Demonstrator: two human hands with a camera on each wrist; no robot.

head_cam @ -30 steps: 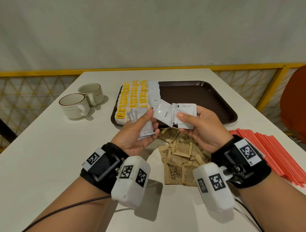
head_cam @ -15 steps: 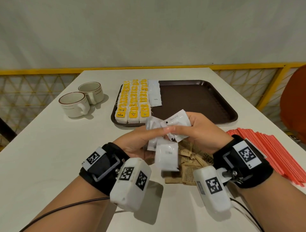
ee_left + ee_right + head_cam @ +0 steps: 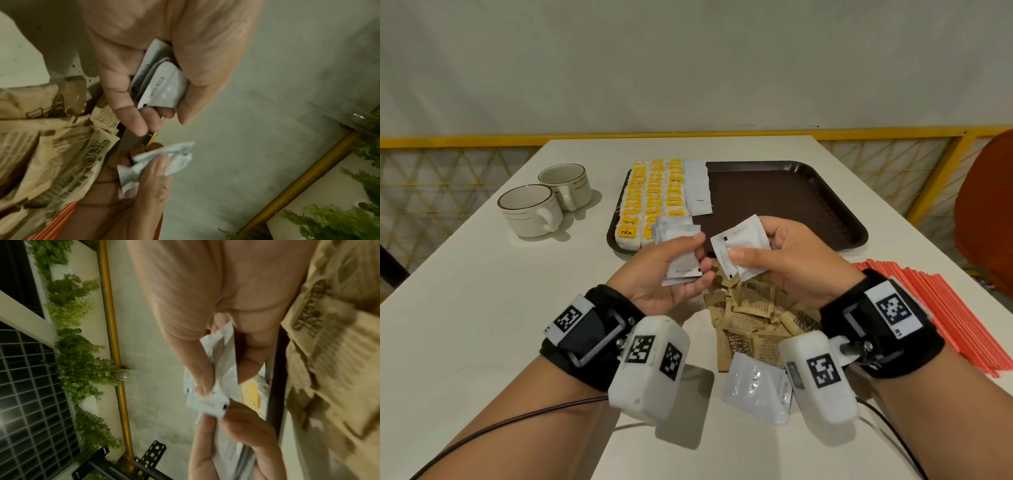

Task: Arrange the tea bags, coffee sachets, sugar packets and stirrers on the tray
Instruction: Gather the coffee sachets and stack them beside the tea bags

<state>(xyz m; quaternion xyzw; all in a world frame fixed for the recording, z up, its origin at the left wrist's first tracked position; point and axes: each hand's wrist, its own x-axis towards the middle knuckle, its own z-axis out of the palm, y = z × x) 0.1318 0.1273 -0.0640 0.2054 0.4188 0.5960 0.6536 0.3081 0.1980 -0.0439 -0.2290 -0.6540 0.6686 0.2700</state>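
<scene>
A plain pale wall (image 3: 688, 61) stood behind the white surface (image 3: 465, 308). A yellow railing (image 3: 465, 140) with lattice panels ran along its base. An orange chair (image 3: 989, 212) sat at the right edge. Green plants (image 3: 78, 353) hung beside a gridded window (image 3: 26, 394).

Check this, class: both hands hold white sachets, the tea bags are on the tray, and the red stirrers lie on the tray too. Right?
One slip: the stirrers lie on the table, right of the tray, as the head view shows. The rest holds.
</scene>
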